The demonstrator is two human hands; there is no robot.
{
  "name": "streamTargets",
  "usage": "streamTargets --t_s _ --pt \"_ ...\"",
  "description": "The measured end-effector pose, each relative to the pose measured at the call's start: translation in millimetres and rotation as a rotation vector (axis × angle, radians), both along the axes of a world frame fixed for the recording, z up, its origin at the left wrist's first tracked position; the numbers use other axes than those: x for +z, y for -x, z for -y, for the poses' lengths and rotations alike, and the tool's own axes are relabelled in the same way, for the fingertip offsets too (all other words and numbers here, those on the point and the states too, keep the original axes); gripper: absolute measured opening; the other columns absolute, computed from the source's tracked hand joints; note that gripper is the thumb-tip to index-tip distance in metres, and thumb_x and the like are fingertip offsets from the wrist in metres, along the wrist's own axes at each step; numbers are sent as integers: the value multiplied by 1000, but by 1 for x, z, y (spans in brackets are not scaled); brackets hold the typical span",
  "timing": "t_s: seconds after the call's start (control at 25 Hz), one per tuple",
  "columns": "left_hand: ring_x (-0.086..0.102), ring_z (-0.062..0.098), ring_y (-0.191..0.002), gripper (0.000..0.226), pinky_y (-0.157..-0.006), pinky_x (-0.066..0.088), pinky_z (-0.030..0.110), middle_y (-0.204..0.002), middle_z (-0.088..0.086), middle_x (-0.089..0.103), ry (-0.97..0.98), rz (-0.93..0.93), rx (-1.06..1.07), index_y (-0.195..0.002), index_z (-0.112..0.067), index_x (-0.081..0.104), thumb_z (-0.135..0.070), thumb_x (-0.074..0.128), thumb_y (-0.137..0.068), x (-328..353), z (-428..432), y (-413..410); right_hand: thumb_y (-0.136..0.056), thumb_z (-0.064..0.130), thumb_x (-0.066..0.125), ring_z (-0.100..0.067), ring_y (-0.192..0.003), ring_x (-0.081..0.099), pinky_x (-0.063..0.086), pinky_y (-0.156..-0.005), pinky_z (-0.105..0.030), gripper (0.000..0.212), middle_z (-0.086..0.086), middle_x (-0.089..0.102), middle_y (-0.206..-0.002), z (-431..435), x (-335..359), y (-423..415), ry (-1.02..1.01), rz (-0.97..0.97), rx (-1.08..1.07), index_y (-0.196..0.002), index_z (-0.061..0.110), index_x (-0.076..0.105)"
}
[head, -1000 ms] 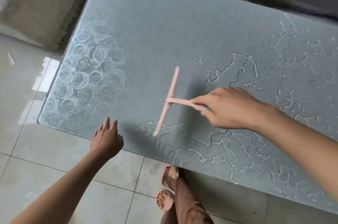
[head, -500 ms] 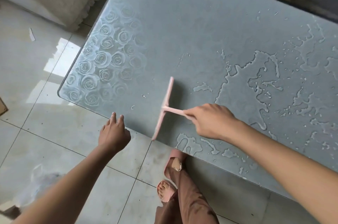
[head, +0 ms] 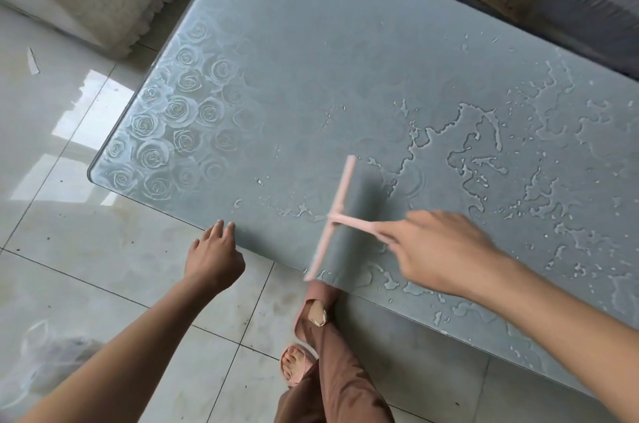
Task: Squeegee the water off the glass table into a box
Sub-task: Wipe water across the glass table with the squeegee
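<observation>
Pale tiled floor (head: 69,249) fills the left of our view, with a blurred, translucent object (head: 52,364) at the lower left that we cannot identify. Next comes the frosted glass surface (head: 311,59), its left end patterned with roses (head: 173,118) and looking free of water there. Our left hand (head: 214,256) hangs just beside the near edge of the surface, fingers loosely curled and holding nothing; whether the fingertips touch the glass we cannot tell. Further right stands the pink squeegee (head: 337,215), a long thin blade with a slim handle joined at its middle, the blade's lower end reaching the surface's near edge. Our right hand (head: 439,249) is wrapped around the handle, hiding its far end. Right of the blade, water (head: 484,153) lies in ragged puddles and beads across the glass. Below the edge we see sandalled feet (head: 297,360) and brown trousers (head: 335,388). No box can be made out.
</observation>
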State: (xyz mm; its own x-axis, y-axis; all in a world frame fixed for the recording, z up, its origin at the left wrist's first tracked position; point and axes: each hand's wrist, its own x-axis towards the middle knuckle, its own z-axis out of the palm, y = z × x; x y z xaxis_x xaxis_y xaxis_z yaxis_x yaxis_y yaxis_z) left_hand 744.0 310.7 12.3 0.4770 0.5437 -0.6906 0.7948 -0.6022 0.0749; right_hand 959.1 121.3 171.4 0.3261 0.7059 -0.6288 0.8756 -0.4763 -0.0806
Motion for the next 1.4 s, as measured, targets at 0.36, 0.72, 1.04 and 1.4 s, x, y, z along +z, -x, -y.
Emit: streamTargets --t_s 0.36,0.72,1.04,1.4 --pt "17 26 -145 65 -116 21 37 -160 11 12 -68 -35 22 -150 -11 19 -10 39 -89 2 -25 19 -86 12 47 -31 -102 58 34 -69 -31 38 -10 61 -113 -104 -57 62 -103 -109 82 -123 20 56" --pt "17 24 -145 63 -116 20 35 -160 9 12 -36 -4 51 -151 -13 17 -12 34 -90 26 -9 29 -92 22 44 -30 -109 58 42 -78 -34 34 -7 61 -120 -13 -36 20 106 14 -35 -124 30 53" --pt "22 25 -144 59 -114 24 35 -158 9 19 -33 61 44 -150 -13 21 -18 36 -94 104 28 56 -90 20 45 -30 -111 59 42 -79 -32 34 -10 61 -120 1 51 46 89 209 -25 -121 20 56" --pt "33 24 -137 54 -109 29 33 -151 6 33 -104 187 127 -148 -15 28 -20 37 -95 157 75 94 -90 15 43 -31 -104 59 36 -71 -31 34 -9 63 -112 6 102 96 -63 219 147 -121 20 57"
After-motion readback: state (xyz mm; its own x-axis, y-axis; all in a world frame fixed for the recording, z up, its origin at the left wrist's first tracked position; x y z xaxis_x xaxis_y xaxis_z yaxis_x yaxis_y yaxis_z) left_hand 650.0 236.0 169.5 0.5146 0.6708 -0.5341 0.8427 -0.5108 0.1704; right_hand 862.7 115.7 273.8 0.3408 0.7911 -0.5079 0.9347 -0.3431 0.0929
